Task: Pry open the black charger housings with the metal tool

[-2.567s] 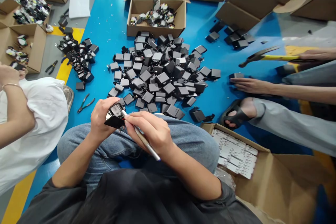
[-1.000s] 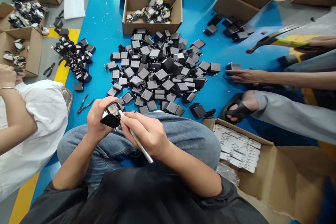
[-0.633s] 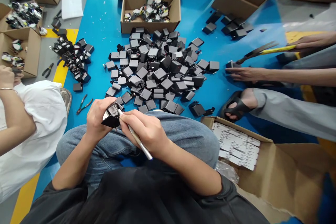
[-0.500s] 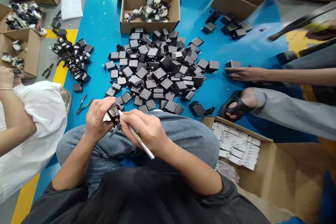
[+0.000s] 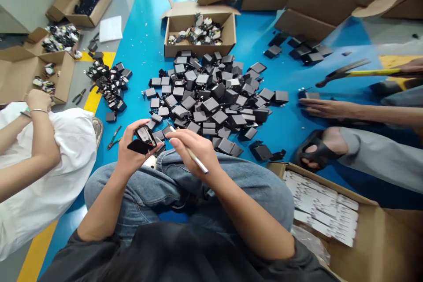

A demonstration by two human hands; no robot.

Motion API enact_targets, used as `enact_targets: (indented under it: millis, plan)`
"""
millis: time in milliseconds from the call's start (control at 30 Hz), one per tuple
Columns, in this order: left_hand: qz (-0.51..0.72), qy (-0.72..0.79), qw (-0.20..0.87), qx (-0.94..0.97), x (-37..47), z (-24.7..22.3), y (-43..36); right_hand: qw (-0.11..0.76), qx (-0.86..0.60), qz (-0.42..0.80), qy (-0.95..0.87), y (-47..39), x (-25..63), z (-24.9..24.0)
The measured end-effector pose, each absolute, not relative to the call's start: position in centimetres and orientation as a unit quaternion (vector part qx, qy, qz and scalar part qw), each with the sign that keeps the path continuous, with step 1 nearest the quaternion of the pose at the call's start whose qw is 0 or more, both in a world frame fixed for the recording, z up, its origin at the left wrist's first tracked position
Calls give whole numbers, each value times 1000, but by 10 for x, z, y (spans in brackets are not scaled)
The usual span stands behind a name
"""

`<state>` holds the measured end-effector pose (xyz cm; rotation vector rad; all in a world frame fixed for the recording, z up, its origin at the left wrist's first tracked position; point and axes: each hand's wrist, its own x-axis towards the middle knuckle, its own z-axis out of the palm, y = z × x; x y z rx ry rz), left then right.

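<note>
My left hand [image 5: 124,155] holds a small black plastic box [image 5: 141,146] above my left leg. The box's flap hangs open, and pale parts with a bit of red wire show inside. In my right hand [image 5: 198,147] is a slim pen-like tool [image 5: 200,163] with a pale handle, gripped between thumb and fingers. Its dark, thin tip points up and left, apart from the box; its exact kind is unclear. Just beyond both hands spreads a big heap of similar black boxes [image 5: 211,105] on the blue floor.
A cardboard box of mixed parts [image 5: 198,50] stands behind the heap. Pliers [image 5: 114,137] lie at left, near a person in white [image 5: 72,141]. At right, another person's hand [image 5: 325,108] touches a black box, with a hammer [image 5: 360,72] above. A carton [image 5: 366,224] holds white pieces.
My right hand has drawn the tool away from the box, to the right. The box has turned in my left hand, its flap now facing me. The view has shifted a little.
</note>
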<state>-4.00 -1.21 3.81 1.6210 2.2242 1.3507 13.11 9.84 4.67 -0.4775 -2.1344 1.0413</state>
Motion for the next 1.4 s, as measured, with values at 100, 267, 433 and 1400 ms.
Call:
enact_targets:
  millis: [100,267,433,1400]
  plan:
    - [449,720,65,525,-46,33,-11,315,-186,368,-855,99,121,30]
    - [355,809,34,468,-81,40,-22,161,-229,322,-905,103,113,9]
    - [228,876,-29,424,-153,35,-36,90,-208,300,-927,101,107,6]
    - [-47,828,68,554,-236,-90,49,-71,-215,292,-929,103,87,-3]
